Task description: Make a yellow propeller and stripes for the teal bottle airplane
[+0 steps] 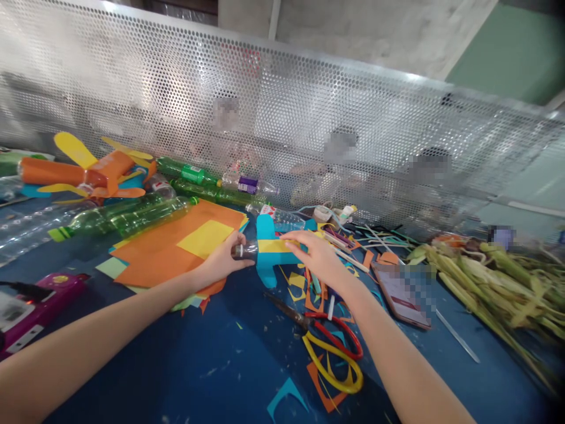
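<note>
A small plastic bottle (pixel 251 249) lies sideways between my hands, wrapped in blue paper (pixel 282 258) with rounded blue flaps sticking out above and below. My left hand (pixel 229 253) is closed round its neck end. Along the wrapped body runs a yellow paper strip (pixel 271 245). My right hand (pixel 309 250) grips the other end, thumb and fingers on the blue paper and the strip. Just below lie scissors (pixel 309 324) with one red and one yellow handle, their blades toward the bottle. Colored paper sheets (pixel 154 253) are stacked beside my left hand.
Green bottles (pixel 141 215) and an orange bottle model (pixel 106 174) stand at left, near a purple power strip (pixel 48 312). Paper scraps (pixel 304 282), a phone (pixel 401 294) and corn husks (pixel 494 277) lie at right. A perforated metal screen (pixel 286 112) runs behind; people show through it.
</note>
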